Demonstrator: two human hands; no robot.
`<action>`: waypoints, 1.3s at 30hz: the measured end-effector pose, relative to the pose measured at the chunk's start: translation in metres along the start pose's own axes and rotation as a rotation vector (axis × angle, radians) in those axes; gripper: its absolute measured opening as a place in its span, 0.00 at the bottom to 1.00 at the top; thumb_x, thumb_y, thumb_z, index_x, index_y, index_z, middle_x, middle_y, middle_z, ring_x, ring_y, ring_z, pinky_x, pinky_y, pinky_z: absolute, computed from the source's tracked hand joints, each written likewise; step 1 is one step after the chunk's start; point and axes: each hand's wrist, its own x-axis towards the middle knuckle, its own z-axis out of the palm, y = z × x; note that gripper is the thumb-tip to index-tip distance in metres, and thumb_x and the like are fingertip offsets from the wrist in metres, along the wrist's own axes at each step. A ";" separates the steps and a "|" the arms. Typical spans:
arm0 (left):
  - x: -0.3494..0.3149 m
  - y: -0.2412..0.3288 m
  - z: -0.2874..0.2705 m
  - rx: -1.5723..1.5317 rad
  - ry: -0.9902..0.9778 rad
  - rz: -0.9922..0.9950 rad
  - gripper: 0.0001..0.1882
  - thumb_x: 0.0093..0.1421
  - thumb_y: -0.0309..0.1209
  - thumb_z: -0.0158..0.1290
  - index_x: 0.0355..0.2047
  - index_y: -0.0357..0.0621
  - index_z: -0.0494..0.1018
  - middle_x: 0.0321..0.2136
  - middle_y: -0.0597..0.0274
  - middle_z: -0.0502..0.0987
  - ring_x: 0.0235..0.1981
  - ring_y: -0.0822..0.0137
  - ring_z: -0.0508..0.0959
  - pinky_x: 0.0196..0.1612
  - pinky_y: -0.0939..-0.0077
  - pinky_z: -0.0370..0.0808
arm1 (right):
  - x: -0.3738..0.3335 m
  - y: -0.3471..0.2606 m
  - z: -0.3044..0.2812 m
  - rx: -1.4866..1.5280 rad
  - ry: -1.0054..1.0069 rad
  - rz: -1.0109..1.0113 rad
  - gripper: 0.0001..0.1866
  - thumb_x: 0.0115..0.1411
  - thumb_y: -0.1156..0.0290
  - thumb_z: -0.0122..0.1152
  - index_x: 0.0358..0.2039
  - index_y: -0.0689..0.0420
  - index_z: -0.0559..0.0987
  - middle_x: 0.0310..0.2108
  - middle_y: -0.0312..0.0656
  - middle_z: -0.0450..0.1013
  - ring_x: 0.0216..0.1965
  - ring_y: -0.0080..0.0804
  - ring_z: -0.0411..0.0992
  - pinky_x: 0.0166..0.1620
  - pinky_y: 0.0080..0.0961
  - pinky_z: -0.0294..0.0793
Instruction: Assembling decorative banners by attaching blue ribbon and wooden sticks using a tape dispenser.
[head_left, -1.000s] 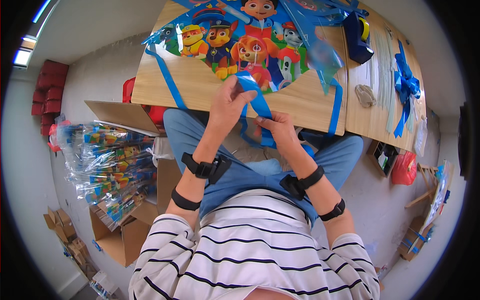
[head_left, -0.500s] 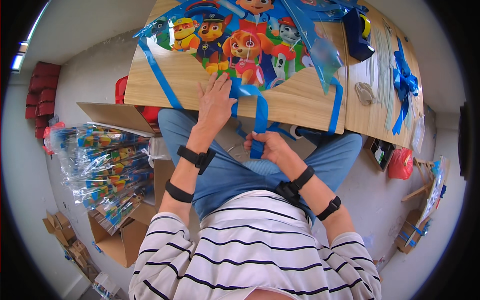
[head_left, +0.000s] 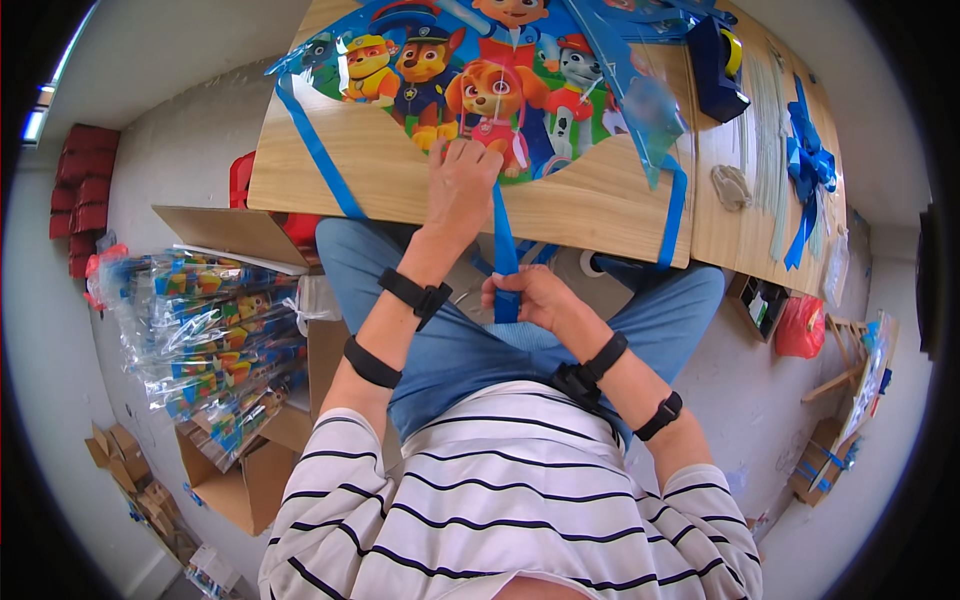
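Note:
A shiny plastic kite [head_left: 490,95] printed with cartoon puppies lies on the wooden table [head_left: 600,215], with blue ribbon tails hanging from its sides. My left hand [head_left: 462,190] rests at its lower edge, fingers curled in, with the top of a blue ribbon [head_left: 503,230] beside its thumb. The ribbon runs nearly straight down over the table's front edge to my right hand [head_left: 535,297]. There, above my lap, my right fingers and thumb pinch it, and a short end hangs below them. My left fingertips are partly hidden.
A dark blue tape dispenser [head_left: 717,70] stands at the table's far right, near thin pale rods [head_left: 765,150] and a blue ribbon bundle [head_left: 810,160]. On my left, wrapped kites [head_left: 215,340] lie over a cardboard box [head_left: 235,480]. A red bag [head_left: 800,328] sits on the right.
My left hand has gone from lying flat to curled and moved slightly right along the kite's edge. The ribbon has changed from a loose bend to nearly straight; the right hand barely moved.

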 end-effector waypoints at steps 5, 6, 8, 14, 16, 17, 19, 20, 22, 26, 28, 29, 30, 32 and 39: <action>0.029 0.008 -0.011 0.052 0.106 0.025 0.13 0.53 0.25 0.56 0.40 0.47 0.73 0.39 0.60 0.75 0.47 0.58 0.73 0.57 0.53 0.62 | 0.004 0.000 0.001 0.018 -0.087 0.057 0.10 0.60 0.72 0.61 0.38 0.65 0.77 0.33 0.46 0.77 0.36 0.37 0.78 0.38 0.35 0.80; 0.028 0.007 -0.010 0.053 0.104 0.025 0.13 0.53 0.25 0.56 0.40 0.47 0.73 0.39 0.60 0.75 0.47 0.58 0.73 0.57 0.53 0.62 | 0.007 0.001 0.001 0.080 -0.137 0.088 0.10 0.60 0.72 0.61 0.38 0.65 0.77 0.34 0.47 0.77 0.36 0.38 0.78 0.39 0.35 0.80; 0.027 0.007 -0.005 -0.007 0.181 -0.014 0.16 0.53 0.27 0.57 0.44 0.46 0.73 0.40 0.60 0.75 0.48 0.57 0.73 0.58 0.53 0.61 | 0.012 0.002 -0.002 0.105 -0.149 0.115 0.10 0.61 0.72 0.60 0.38 0.65 0.77 0.34 0.47 0.76 0.37 0.38 0.77 0.39 0.36 0.80; -0.035 0.027 -0.003 -0.006 -0.051 -0.024 0.23 0.53 0.30 0.58 0.51 0.43 0.71 0.53 0.58 0.71 0.59 0.58 0.67 0.64 0.48 0.53 | 0.023 0.010 -0.010 0.158 -0.156 0.112 0.10 0.61 0.73 0.59 0.40 0.66 0.76 0.35 0.48 0.76 0.38 0.40 0.77 0.41 0.41 0.80; -0.044 0.031 0.004 0.009 -0.113 -0.003 0.28 0.54 0.33 0.59 0.56 0.41 0.68 0.61 0.56 0.65 0.65 0.58 0.60 0.68 0.43 0.46 | 0.022 0.013 -0.009 0.170 -0.123 0.075 0.11 0.60 0.74 0.60 0.41 0.66 0.76 0.33 0.48 0.76 0.37 0.39 0.77 0.39 0.37 0.80; -0.045 0.033 0.006 0.009 -0.112 -0.004 0.28 0.54 0.33 0.59 0.56 0.41 0.68 0.61 0.56 0.65 0.65 0.58 0.60 0.68 0.43 0.46 | 0.023 0.014 -0.010 0.170 -0.133 0.060 0.11 0.60 0.75 0.60 0.41 0.66 0.75 0.34 0.47 0.76 0.37 0.39 0.77 0.40 0.36 0.80; -0.046 0.037 0.010 -0.045 -0.146 -0.018 0.29 0.54 0.35 0.59 0.56 0.40 0.68 0.61 0.56 0.65 0.66 0.58 0.60 0.68 0.43 0.44 | 0.024 0.016 -0.011 0.169 -0.143 0.042 0.11 0.60 0.76 0.60 0.42 0.65 0.74 0.35 0.47 0.76 0.38 0.39 0.77 0.40 0.36 0.80; -0.047 0.039 0.010 -0.046 -0.147 -0.018 0.29 0.54 0.35 0.59 0.56 0.40 0.68 0.61 0.56 0.65 0.66 0.58 0.60 0.68 0.43 0.44 | 0.021 0.015 -0.010 0.054 -0.070 0.018 0.10 0.59 0.75 0.61 0.40 0.65 0.76 0.35 0.47 0.77 0.37 0.39 0.78 0.40 0.35 0.80; -0.049 0.042 0.010 -0.074 -0.167 0.007 0.29 0.54 0.36 0.59 0.55 0.38 0.69 0.61 0.56 0.66 0.66 0.58 0.60 0.68 0.43 0.44 | 0.017 0.011 -0.009 -0.063 0.003 -0.005 0.09 0.58 0.73 0.61 0.38 0.64 0.77 0.35 0.48 0.78 0.37 0.39 0.78 0.40 0.34 0.80; -0.052 0.048 0.004 -0.083 -0.182 0.011 0.29 0.53 0.36 0.60 0.55 0.37 0.69 0.61 0.55 0.66 0.66 0.58 0.61 0.68 0.42 0.44 | -0.015 -0.015 -0.009 -1.390 0.320 -0.354 0.09 0.53 0.68 0.64 0.28 0.62 0.81 0.29 0.51 0.78 0.34 0.40 0.79 0.38 0.34 0.77; -0.055 0.048 0.005 -0.096 -0.125 0.009 0.32 0.48 0.35 0.63 0.53 0.36 0.70 0.58 0.54 0.68 0.63 0.58 0.64 0.68 0.41 0.43 | -0.026 -0.032 -0.015 -1.480 0.358 -0.486 0.10 0.51 0.66 0.65 0.25 0.61 0.81 0.27 0.52 0.77 0.32 0.41 0.78 0.37 0.34 0.76; -0.055 0.048 0.006 -0.098 -0.123 0.010 0.32 0.48 0.35 0.63 0.53 0.36 0.70 0.58 0.54 0.68 0.63 0.58 0.64 0.68 0.41 0.43 | -0.031 -0.049 -0.016 -1.285 0.317 -0.537 0.10 0.50 0.66 0.64 0.24 0.61 0.81 0.25 0.51 0.77 0.30 0.41 0.78 0.35 0.35 0.75; -0.055 0.047 0.006 -0.095 -0.123 0.009 0.32 0.47 0.34 0.63 0.53 0.36 0.70 0.57 0.54 0.68 0.63 0.58 0.64 0.68 0.41 0.44 | -0.030 -0.063 -0.018 -1.089 0.273 -0.582 0.09 0.50 0.67 0.64 0.23 0.61 0.81 0.23 0.51 0.76 0.27 0.41 0.77 0.33 0.35 0.74; -0.054 0.047 0.006 -0.092 -0.122 0.009 0.32 0.46 0.34 0.64 0.52 0.36 0.70 0.57 0.54 0.68 0.62 0.58 0.64 0.68 0.40 0.44 | -0.015 -0.087 -0.025 -1.075 0.344 -0.693 0.07 0.52 0.71 0.63 0.24 0.62 0.80 0.21 0.44 0.75 0.24 0.32 0.75 0.29 0.29 0.72; -0.053 0.047 -0.005 -0.117 -0.146 -0.036 0.33 0.45 0.34 0.66 0.52 0.38 0.71 0.57 0.56 0.69 0.63 0.58 0.64 0.67 0.40 0.47 | 0.028 -0.143 -0.010 -0.928 0.422 -0.764 0.07 0.48 0.72 0.67 0.23 0.63 0.79 0.17 0.41 0.74 0.20 0.26 0.73 0.27 0.28 0.71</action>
